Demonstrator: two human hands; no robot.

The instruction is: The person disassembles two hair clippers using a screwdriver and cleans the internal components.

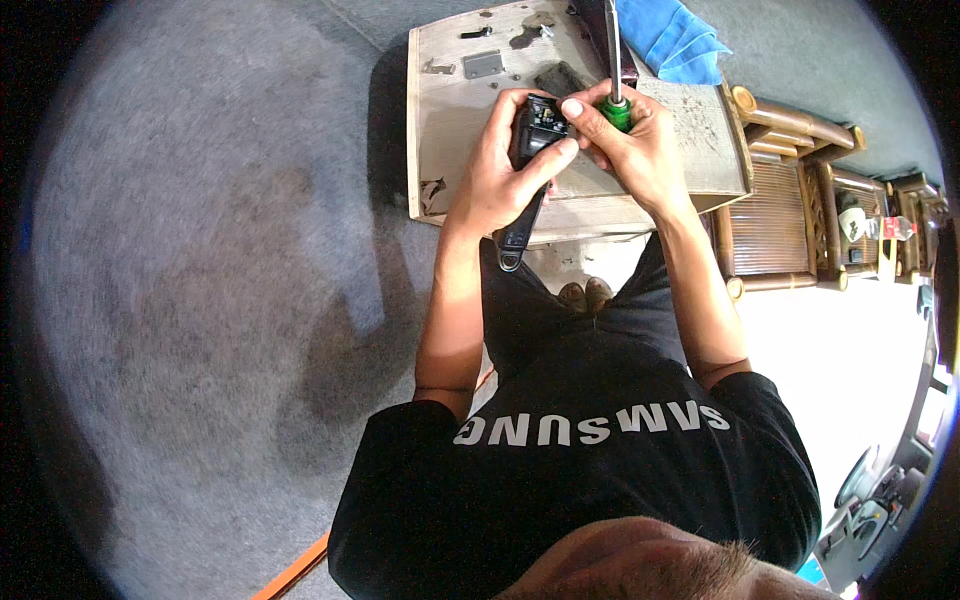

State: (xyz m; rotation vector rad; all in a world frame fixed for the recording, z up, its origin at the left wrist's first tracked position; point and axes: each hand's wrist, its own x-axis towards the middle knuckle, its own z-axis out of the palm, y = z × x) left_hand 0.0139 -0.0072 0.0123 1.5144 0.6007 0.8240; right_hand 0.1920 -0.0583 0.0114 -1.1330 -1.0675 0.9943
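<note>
My left hand (497,170) grips a black hand-held device (538,128) with a long black handle (520,232) hanging down past the table edge. My right hand (640,140) is closed around the green handle of a screwdriver (617,108), whose metal shaft points up and away; its thumb rests against the device. Both hands meet above a worn pale wooden table (440,110). My forearms come up from my black shirt at the bottom of the view.
On the table lie a small grey metal plate (482,64), a dark block (560,76), small screws and bits, and a blue cloth (672,40) at the far edge. Bamboo furniture (790,190) stands to the right. Grey floor spreads to the left.
</note>
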